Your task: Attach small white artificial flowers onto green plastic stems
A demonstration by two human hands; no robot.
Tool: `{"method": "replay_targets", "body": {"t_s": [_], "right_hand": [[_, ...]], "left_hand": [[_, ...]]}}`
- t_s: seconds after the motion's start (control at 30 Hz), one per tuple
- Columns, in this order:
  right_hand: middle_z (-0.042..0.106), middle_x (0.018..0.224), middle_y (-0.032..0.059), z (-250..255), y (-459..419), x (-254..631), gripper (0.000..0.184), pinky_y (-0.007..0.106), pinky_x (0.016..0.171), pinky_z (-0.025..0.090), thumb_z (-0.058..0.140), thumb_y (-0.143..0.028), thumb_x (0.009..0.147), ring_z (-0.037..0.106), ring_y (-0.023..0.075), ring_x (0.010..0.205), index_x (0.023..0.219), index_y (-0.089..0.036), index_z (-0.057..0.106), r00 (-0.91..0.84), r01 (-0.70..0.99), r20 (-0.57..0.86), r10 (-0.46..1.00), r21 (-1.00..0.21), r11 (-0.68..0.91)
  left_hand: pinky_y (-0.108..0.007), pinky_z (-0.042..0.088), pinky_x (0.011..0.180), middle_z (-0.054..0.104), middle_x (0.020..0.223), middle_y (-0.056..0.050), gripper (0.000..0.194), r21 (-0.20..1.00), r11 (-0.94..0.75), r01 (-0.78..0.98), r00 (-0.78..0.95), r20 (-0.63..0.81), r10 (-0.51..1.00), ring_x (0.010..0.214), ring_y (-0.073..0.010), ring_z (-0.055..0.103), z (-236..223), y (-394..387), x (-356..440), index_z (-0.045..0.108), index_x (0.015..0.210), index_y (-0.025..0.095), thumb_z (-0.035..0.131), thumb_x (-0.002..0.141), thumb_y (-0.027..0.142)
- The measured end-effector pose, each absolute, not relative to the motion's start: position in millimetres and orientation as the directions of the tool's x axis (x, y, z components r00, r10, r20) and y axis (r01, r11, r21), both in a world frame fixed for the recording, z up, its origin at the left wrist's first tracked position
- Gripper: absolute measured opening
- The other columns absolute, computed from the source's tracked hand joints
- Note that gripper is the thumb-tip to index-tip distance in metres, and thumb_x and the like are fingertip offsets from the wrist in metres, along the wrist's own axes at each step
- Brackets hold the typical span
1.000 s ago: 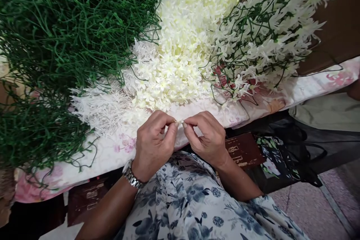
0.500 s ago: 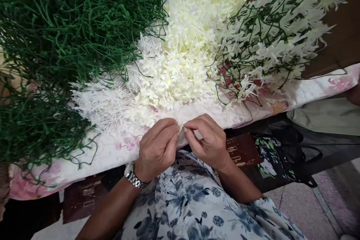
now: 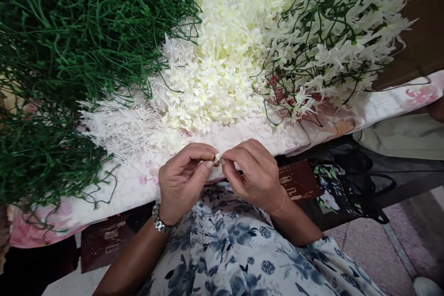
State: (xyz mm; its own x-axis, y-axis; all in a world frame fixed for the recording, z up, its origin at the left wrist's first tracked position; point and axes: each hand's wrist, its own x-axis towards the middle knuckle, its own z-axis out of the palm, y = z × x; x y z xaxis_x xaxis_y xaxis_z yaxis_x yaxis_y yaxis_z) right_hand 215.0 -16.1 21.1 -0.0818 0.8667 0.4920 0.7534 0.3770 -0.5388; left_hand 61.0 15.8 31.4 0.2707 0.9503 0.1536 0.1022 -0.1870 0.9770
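Note:
My left hand [image 3: 182, 180], with a metal watch on the wrist, and my right hand [image 3: 251, 173] meet fingertip to fingertip at the near edge of a cloth-covered table [image 3: 132, 185]. Both pinch one small white artificial flower piece [image 3: 218, 157] between them. Just beyond my fingers lies a heap of loose cream flower heads [image 3: 222, 74]. To its left lies a pile of thin white plastic stamens [image 3: 118, 125].
A large mass of green plastic stems [image 3: 69, 55] fills the left of the table. Assembled stems with white flowers [image 3: 336, 46] lie at the right, against a brown cardboard box [image 3: 423, 32]. A dark floral bag [image 3: 340, 189] sits on the floor at the right.
My hands have stayed together at the table edge, shifting slightly left; the left fingers have worked round the small white piece. The view has moved a little.

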Motion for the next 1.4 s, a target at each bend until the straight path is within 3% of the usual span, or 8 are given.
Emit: {"method": "replay_targets", "body": {"t_s": [0.23,0.33,0.5,0.7,0.93,1.03,1.17,1.4], "right_hand": [[0.056,0.065,0.0030,21.1,-17.1,210.7,0.006,0.027,0.059,0.041,0.054,-0.011,0.080,0.049,0.0133,0.064,0.078,-0.016,0.057,-0.041,0.717,0.529,0.847,-0.575,0.394],[0.057,0.066,0.0038,20.9,-17.1,211.2,0.006,0.027,0.059,0.042,0.053,-0.010,0.081,0.050,0.0131,0.065,0.080,-0.015,0.056,-0.062,0.679,0.510,0.858,-0.608,0.411],[0.056,0.069,0.0041,19.0,-18.1,214.8,0.009,0.027,0.061,0.043,0.049,-0.009,0.082,0.050,0.0135,0.067,0.083,-0.016,0.055,-0.095,0.628,0.486,0.869,-0.647,0.431],[0.057,0.072,0.0037,14.7,-21.6,215.0,0.013,0.027,0.062,0.043,0.055,-0.005,0.079,0.050,0.0128,0.069,0.087,-0.015,0.055,-0.080,0.557,0.456,0.886,-0.717,0.419],[0.056,0.073,-0.0001,10.3,-14.4,210.2,0.014,0.023,0.062,0.042,0.056,-0.006,0.080,0.052,0.0101,0.068,0.087,-0.018,0.056,-0.039,0.419,0.385,0.922,-0.832,0.365],[0.056,0.072,0.0000,10.0,-7.0,209.7,0.012,0.024,0.062,0.042,0.055,-0.007,0.080,0.052,0.0108,0.068,0.085,-0.018,0.056,-0.032,0.499,0.417,0.909,-0.781,0.376],[0.057,0.073,0.0026,9.9,3.4,205.2,0.010,0.026,0.063,0.043,0.051,-0.009,0.082,0.052,0.0131,0.070,0.084,-0.017,0.057,-0.105,0.633,0.416,0.903,-0.672,0.383],[0.057,0.072,0.0058,-0.6,18.5,179.7,0.016,0.028,0.070,0.043,0.046,-0.011,0.086,0.050,0.0164,0.072,0.079,-0.016,0.060,-0.255,0.822,0.409,0.876,-0.385,0.419]], "left_hand": [[-0.016,0.053,0.060,0.070,0.081,-0.001,0.015,0.994,-0.075,0.081,0.191,0.058,0.980,0.066,-0.0085,0.065,25.9,13.5,63.8,0.064,0.090,0.018,0.064,0.077,0.012],[-0.016,0.053,0.065,0.069,0.079,0.000,0.019,0.966,-0.187,0.180,0.214,0.147,0.966,0.071,-0.0088,0.065,26.6,14.1,64.9,0.064,0.092,0.018,0.066,0.075,0.010],[-0.018,0.051,0.068,0.068,0.084,-0.001,0.023,0.808,-0.456,0.373,0.382,0.314,0.869,0.075,-0.0090,0.063,34.1,17.1,65.1,0.063,0.098,0.018,0.057,0.079,0.006],[-0.020,0.053,0.066,0.066,0.080,-0.004,0.020,0.804,-0.495,0.330,0.443,0.331,0.833,0.073,-0.0101,0.063,38.9,19.8,64.0,0.062,0.098,0.017,0.053,0.082,0.007],[-0.026,0.053,0.076,0.067,0.097,-0.010,0.034,0.671,-0.603,0.432,0.426,0.438,0.792,0.090,-0.0161,0.062,49.9,11.3,32.1,0.060,0.108,0.013,0.057,0.075,0.002],[-0.026,0.053,0.071,0.067,0.092,-0.006,0.035,0.735,-0.541,0.408,0.274,0.466,0.841,0.084,-0.0147,0.062,52.5,12.0,9.9,0.064,0.104,0.017,0.058,0.074,0.000],[-0.027,0.052,0.068,0.067,0.083,-0.003,0.026,0.852,-0.378,0.361,0.050,0.387,0.921,0.076,-0.0132,0.061,48.3,15.5,-10.8,0.067,0.097,0.020,0.058,0.078,0.005],[-0.023,0.051,0.061,0.067,0.080,-0.002,0.019,0.870,-0.347,0.351,0.018,0.364,0.931,0.072,-0.0117,0.062,35.5,15.0,-14.7,0.068,0.093,0.020,0.059,0.079,0.009]]}}
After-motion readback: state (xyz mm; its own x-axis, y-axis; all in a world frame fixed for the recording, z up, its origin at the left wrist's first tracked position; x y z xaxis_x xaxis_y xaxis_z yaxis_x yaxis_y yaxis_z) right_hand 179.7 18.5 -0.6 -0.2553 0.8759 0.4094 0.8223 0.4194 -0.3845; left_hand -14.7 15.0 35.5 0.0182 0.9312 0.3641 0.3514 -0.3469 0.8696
